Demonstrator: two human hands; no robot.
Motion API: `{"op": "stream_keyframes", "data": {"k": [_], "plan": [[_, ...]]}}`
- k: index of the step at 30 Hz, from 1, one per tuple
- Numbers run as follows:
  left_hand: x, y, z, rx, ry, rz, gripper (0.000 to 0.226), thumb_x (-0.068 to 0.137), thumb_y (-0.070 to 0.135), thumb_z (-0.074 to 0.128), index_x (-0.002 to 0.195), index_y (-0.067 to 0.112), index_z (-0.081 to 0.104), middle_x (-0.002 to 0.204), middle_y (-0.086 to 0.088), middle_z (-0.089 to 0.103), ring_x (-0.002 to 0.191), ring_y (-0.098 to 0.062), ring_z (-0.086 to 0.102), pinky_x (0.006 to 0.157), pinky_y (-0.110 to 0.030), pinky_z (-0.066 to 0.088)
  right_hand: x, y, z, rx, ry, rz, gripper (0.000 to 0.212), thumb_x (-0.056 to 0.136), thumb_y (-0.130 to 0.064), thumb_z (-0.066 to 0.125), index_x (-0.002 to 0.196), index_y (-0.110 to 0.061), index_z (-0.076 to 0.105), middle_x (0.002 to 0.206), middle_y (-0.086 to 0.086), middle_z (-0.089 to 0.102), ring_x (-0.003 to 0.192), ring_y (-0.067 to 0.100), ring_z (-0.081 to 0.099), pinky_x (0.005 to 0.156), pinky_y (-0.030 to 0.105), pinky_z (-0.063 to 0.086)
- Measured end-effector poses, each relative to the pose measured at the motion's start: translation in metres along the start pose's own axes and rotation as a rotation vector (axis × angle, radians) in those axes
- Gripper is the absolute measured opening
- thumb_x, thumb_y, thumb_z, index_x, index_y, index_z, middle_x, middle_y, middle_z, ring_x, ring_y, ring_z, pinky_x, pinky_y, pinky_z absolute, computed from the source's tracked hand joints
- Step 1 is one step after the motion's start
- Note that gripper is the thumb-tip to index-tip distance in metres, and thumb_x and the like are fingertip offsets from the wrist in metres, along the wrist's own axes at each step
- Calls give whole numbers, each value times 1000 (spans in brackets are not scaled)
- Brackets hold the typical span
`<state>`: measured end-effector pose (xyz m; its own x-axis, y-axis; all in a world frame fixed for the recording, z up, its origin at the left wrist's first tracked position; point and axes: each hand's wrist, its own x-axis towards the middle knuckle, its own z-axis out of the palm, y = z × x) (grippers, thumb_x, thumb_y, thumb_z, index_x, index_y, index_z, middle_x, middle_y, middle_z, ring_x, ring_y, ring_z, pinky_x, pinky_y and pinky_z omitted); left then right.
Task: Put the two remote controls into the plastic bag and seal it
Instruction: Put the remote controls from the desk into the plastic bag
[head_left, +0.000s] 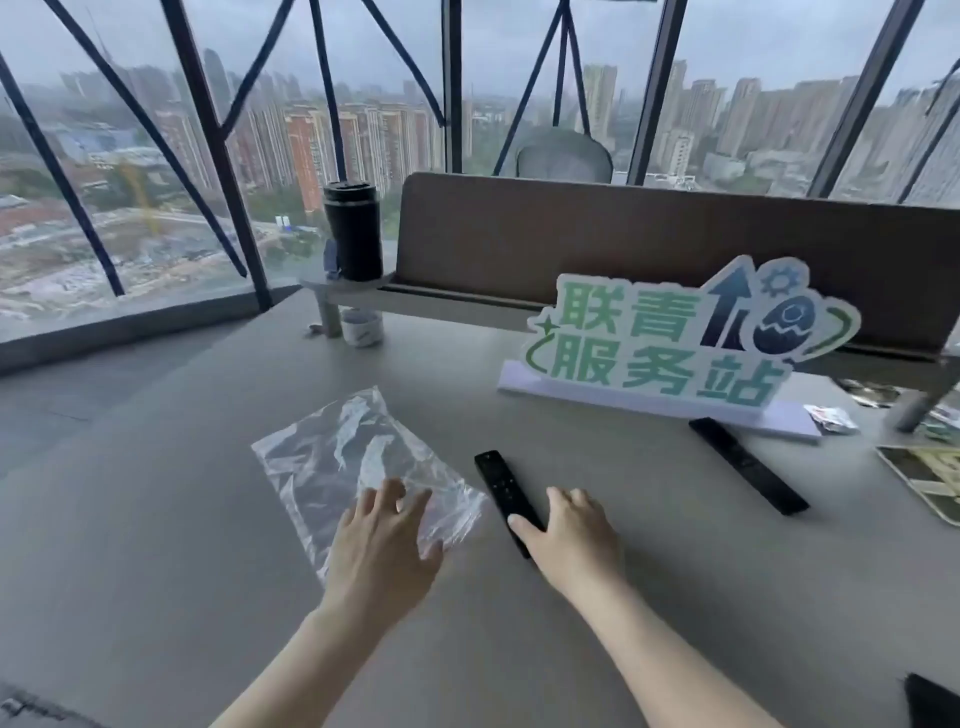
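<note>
Left hand (382, 545) fingers spread on plastic bag (358, 462), right hand (574, 535) fingers loose — touching near remote (506, 496), unclenched

Both hands reach forward palm-down, left hand (382, 540) with fingers spread, right hand (574, 535) loosely curled.

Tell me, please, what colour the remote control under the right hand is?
Black. The remote control under the right hand shows clearly in the head view.
</note>
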<state>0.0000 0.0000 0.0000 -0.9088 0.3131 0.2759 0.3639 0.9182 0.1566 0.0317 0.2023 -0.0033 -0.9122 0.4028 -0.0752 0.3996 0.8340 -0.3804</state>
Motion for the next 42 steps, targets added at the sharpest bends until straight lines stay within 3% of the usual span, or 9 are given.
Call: {"op": "stream_keyframes", "data": {"k": [3, 8, 12, 15, 23, 28, 32, 37, 42], "plan": [[-8, -10, 5, -25, 30, -27, 25, 85, 30, 55, 106, 23, 66, 104, -3, 59, 98, -28, 59, 66, -35, 44, -2, -10, 12, -23, 43, 31, 54, 86, -60, 56, 117, -16, 56, 122, 8, 63, 115, 30, 59, 86, 39, 48], [-23, -19, 0, -56, 44, -19, 21, 88, 20, 49, 79, 16, 68, 82, -3, 62, 70, -32, 66, 52, -32, 38, -28, -14, 11, 20, -43, 78, 43, 91, -49, 54, 112, -11, 57, 117, 12, 68, 109, 33, 64, 77, 35, 44], [-26, -15, -12, -139, 115, 44, 16, 88, 17, 48, 76, 11, 57, 74, -7, 61, 62, -38, 63, 48, -33, 37, -64, 7, -25, 555, -79, 123, 33, 95, -38, 47, 73, -13, 52, 62, 6, 65, 57, 22, 67, 57, 29, 40], [-25, 5, -20, -238, 134, 132, 16, 90, 19, 43, 81, 12, 55, 78, -7, 64, 68, -36, 62, 52, -35, 41, -108, 31, -72, 957, -57, 98, 30, 98, -24, 53, 72, -9, 48, 51, 9, 48, 25, 10, 36, 32, 17, 24], [-31, 104, -33, -523, 102, 280, 18, 91, 21, 47, 82, 16, 62, 84, 0, 64, 73, -26, 59, 62, -39, 52, -158, 70, -104, 776, -256, 87, 40, 93, -41, 58, 65, -21, 38, 48, -4, 25, 43, 15, 13, 44, 26, 10], [-39, 141, -29, -545, 87, 265, 21, 89, 20, 48, 80, 10, 64, 83, -4, 63, 74, -28, 59, 63, -39, 49, -142, 61, -78, 880, -136, 94, 28, 96, -41, 57, 85, -20, 72, 68, 0, 71, 37, 10, 28, 41, 23, 21], [-39, 144, -25, -546, 99, 244, 23, 91, 22, 49, 89, 10, 69, 88, -4, 67, 79, -25, 61, 67, -36, 50, -153, 103, -83, 748, 123, 173, 26, 94, -23, 55, 77, -17, 74, 56, -2, 70, 35, 4, 41, 49, 25, 33], [-46, 150, -16, -554, 72, 224, 20, 91, 21, 52, 96, 17, 71, 88, -6, 69, 81, -27, 63, 71, -35, 50, -184, 214, -101, 367, 274, 431, 28, 85, -50, 55, 78, -25, 64, 77, 0, 74, 76, 22, 69, 71, 32, 52], [-53, 188, -6, -542, 37, 270, 19, 86, 16, 50, 85, 12, 69, 83, -8, 72, 75, -29, 62, 69, -37, 50, -204, 249, -102, 74, 131, 555, 61, 72, -80, 47, 72, -19, 52, 90, 5, 67, 101, 28, 69, 84, 36, 54]]}}
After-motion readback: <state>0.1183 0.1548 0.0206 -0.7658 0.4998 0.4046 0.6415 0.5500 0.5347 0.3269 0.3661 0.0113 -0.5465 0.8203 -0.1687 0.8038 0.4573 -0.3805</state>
